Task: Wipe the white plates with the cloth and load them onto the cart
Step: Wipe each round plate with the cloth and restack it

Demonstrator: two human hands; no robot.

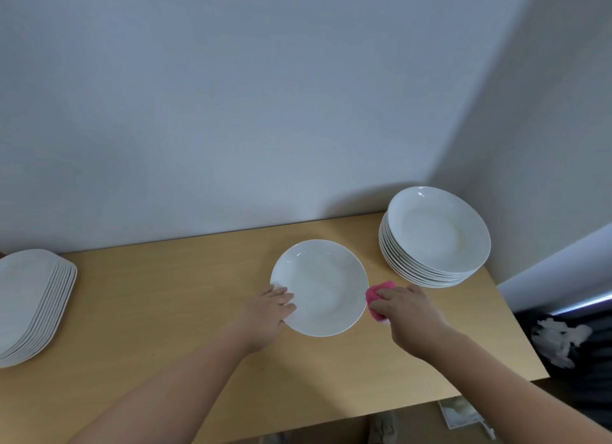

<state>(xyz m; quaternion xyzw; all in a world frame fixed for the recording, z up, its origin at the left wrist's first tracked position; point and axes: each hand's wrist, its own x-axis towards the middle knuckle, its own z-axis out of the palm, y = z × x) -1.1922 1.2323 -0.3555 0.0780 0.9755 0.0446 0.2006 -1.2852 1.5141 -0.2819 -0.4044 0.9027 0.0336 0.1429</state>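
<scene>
A single white round plate (323, 286) lies flat on the wooden table (172, 291), near its middle. My left hand (270, 313) holds the plate's left rim, fingers lying on top of the edge. My right hand (409, 311) grips a pink cloth (377, 293) just off the plate's right edge, resting on the table. A stack of several white round plates (433, 238) stands at the back right corner. No cart is in view.
A stack of several white oblong plates (31, 303) sits at the table's left edge. Walls close off the back and the right. A dark bin with white crumpled material (559, 339) stands past the table's right edge.
</scene>
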